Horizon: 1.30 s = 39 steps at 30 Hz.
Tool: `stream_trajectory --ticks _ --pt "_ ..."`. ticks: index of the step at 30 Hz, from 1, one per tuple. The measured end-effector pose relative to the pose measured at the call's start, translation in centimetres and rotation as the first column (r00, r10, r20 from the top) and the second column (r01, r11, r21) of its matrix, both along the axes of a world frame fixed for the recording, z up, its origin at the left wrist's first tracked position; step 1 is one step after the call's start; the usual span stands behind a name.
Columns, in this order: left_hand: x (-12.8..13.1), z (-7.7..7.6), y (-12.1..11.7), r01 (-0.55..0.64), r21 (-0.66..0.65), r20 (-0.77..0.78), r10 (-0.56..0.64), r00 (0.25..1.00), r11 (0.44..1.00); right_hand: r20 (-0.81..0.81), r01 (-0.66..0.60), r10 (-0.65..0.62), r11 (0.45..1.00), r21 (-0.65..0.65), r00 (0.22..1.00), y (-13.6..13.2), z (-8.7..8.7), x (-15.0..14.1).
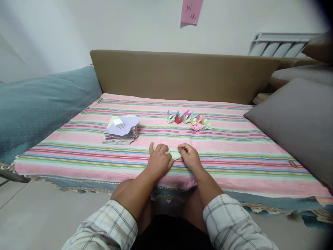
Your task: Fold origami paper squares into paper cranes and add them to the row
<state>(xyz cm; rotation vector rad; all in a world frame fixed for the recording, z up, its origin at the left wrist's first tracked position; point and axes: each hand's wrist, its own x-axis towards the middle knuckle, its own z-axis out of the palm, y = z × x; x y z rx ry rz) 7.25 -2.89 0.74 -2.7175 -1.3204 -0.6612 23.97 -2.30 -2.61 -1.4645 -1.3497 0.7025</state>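
Between my hands a small piece of pale green folded paper [175, 155] lies low over the striped cloth [223, 146]. My left hand [160, 160] presses on its left part, thumb and fingers closed on it, with one finger sticking out. At the other end, my right hand [190, 157] pinches the paper's right tip between thumb and fingers. My left fingers cover part of the paper, so its full shape is hidden. Beyond my hands sits a cluster of several folded paper cranes [188, 119] in red, pink, green, blue and yellow.
To the left stands a stack of coloured paper sheets [121, 135], topped by a white plug adapter [118, 122]. Grey cushions [299, 125] lean at the right, a teal-covered armrest [49, 100] at the left. The brown backrest [182, 74] closes off the far side.
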Motion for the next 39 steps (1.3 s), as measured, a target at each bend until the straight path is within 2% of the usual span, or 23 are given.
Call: stream_trajectory --ticks 2,4,6,8,11,17,24,31,35,39 --pt "0.1 0.0 0.0 0.001 0.001 0.004 -0.001 1.000 1.000 0.014 -0.002 0.002 0.999 0.047 1.000 -0.3 0.0 0.7" --pt "0.1 0.0 0.1 -0.003 0.008 0.004 0.003 1.000 1.000 0.067 -0.084 0.079 0.994 0.068 0.995 -0.7 -0.1 1.2" --pt "0.1 -0.1 0.1 -0.007 0.025 0.004 0.007 1.000 1.000 0.144 -0.189 0.181 0.981 0.045 0.973 -1.1 -0.2 1.6" --pt "0.0 -0.2 0.1 -0.011 0.046 0.002 0.011 1.000 0.999 0.228 -0.244 0.237 0.970 0.002 0.944 -1.3 -0.4 1.7" --pt "-0.1 -0.3 0.2 -0.014 0.059 0.002 0.014 1.000 0.998 0.290 -0.256 0.258 0.966 -0.044 0.922 -1.4 -0.4 1.8" --pt "-0.2 -0.3 0.2 -0.007 0.068 -0.011 0.007 1.000 0.998 0.264 -0.300 0.302 0.953 -0.048 0.916 -1.4 -0.3 2.1" --pt "-0.2 -0.2 0.1 0.005 0.073 -0.043 -0.001 0.999 0.997 0.362 -0.308 0.312 0.949 -0.072 0.878 -1.0 -0.7 2.2" --pt "-0.4 0.1 -0.1 -0.028 0.057 0.003 0.028 1.000 0.998 0.420 -0.234 0.235 0.971 -0.054 0.877 -1.0 -0.4 1.4" --pt "-1.2 0.3 -0.1 -0.063 -0.011 0.072 0.063 0.995 0.998 0.415 -0.201 0.208 0.978 -0.061 0.886 -1.2 0.2 1.0" --pt "-2.2 0.0 0.5 -0.092 -0.159 0.146 0.115 0.983 0.983 0.418 -0.183 0.190 0.981 -0.057 0.888 -1.3 0.5 0.7"
